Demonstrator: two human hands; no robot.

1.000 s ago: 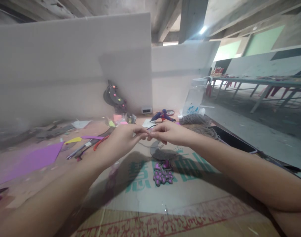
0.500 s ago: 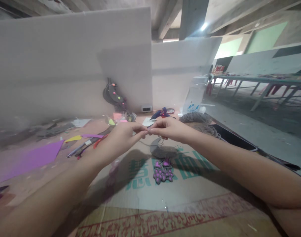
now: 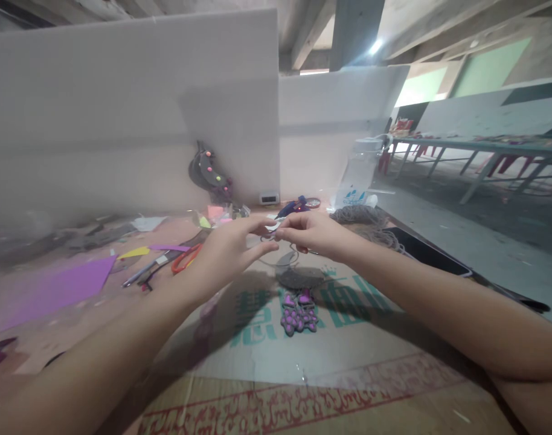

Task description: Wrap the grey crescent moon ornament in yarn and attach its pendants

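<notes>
My right hand point(image 3: 321, 235) pinches a thin grey strand of yarn point(image 3: 276, 264) between thumb and forefinger. The strand loops down below the fingertips. Facing it, my left hand point(image 3: 233, 248) has its thumb and forefinger apart, with the strand close to the fingertips. Under both hands lies a dark grey flat piece point(image 3: 299, 278). Nearer to me, small purple-and-grey paw-shaped pieces point(image 3: 298, 319) and purple hearts outlined in grey rest on the printed cardboard point(image 3: 258, 368).
Orange-handled scissors point(image 3: 182, 260) and a purple sheet point(image 3: 63, 293) lie left. A blue glue gun point(image 3: 294, 207), a small display point(image 3: 269, 199) and a grey crescent with coloured dots point(image 3: 208, 172) are behind. Grey yarn point(image 3: 357, 216), a clear bottle point(image 3: 360, 172) and a dark phone-like slab point(image 3: 427, 254) stand right.
My left thumb and forefinger have parted from the pinch at my right fingertips. The right hand keeps its pinch and has barely moved.
</notes>
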